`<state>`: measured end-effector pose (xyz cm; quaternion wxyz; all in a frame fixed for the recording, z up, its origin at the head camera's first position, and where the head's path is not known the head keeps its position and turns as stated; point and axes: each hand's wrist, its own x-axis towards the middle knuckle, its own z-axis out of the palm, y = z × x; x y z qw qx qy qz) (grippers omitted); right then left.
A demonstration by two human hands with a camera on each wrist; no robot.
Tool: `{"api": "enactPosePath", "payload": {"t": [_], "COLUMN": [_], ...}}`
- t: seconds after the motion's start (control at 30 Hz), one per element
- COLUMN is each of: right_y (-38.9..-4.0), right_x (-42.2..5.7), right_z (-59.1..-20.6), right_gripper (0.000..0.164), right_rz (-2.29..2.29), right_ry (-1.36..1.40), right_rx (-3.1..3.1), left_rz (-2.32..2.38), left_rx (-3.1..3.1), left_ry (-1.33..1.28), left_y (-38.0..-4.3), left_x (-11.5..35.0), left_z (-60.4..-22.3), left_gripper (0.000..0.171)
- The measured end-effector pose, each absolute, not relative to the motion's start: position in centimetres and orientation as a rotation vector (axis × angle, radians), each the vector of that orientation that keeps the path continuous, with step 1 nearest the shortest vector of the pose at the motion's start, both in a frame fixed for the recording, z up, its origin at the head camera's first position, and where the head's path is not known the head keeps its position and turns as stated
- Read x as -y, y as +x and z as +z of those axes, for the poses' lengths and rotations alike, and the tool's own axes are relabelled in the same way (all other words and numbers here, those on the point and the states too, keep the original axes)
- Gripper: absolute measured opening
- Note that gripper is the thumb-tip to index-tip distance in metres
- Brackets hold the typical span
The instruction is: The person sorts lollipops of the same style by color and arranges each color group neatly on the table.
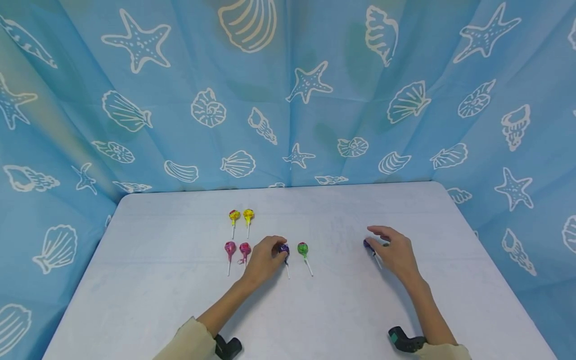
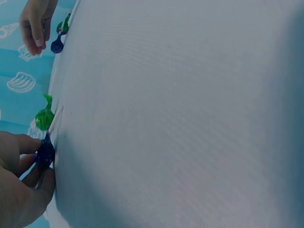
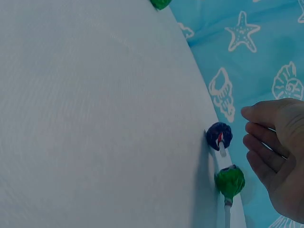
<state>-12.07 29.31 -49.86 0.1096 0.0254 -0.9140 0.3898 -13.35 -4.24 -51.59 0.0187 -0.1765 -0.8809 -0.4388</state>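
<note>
My left hand (image 1: pixel 262 259) is at the middle of the table, thumb and fingers pinching the wrapped head of a purple lollipop (image 1: pixel 284 248). The left wrist view shows that purple head (image 2: pixel 45 153) between the fingertips. A green lollipop (image 1: pixel 303 248) lies just right of it. Farther right, my right hand (image 1: pixel 400 254) hovers by a second purple lollipop (image 1: pixel 368 245), its fingers loosely bent and holding nothing. In the right wrist view a gap separates the fingers from this purple lollipop (image 3: pixel 219 135) and a second green lollipop (image 3: pixel 230 180), which the hand mostly hides in the head view.
Two pink lollipops, one (image 1: pixel 230 248) fully seen and one (image 1: pixel 245 249) beside my left hand, lie left of it. Behind them are two yellow lollipops (image 1: pixel 234 215). The white table (image 1: pixel 180 220) ends at a blue shell-patterned curtain (image 1: pixel 180 140).
</note>
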Motion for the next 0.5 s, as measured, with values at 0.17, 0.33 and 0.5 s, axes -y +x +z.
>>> {"api": "enactPosePath", "payload": {"t": [0.17,0.33,0.5], "right_y": [-12.04,-12.03,-11.95], "right_x": [-29.9,-30.18,-30.33], "right_z": [-50.01,-49.84,-49.9], "right_gripper": [0.033,0.034,0.034], "right_rz": [1.076,1.021,0.997], "right_ry": [0.084,0.101,0.128], "right_rx": [2.772,2.826,2.856], "left_rz": [-1.344,-1.355,-1.352], "left_rx": [2.719,2.715,2.719], "left_ry": [-0.548,-0.535,-0.535], "left_y": [-13.38,-13.41,-13.42], "left_x": [4.23,4.25,4.3], "left_z": [-51.61,-51.67,-51.66], "left_gripper": [0.027,0.025,0.025]}}
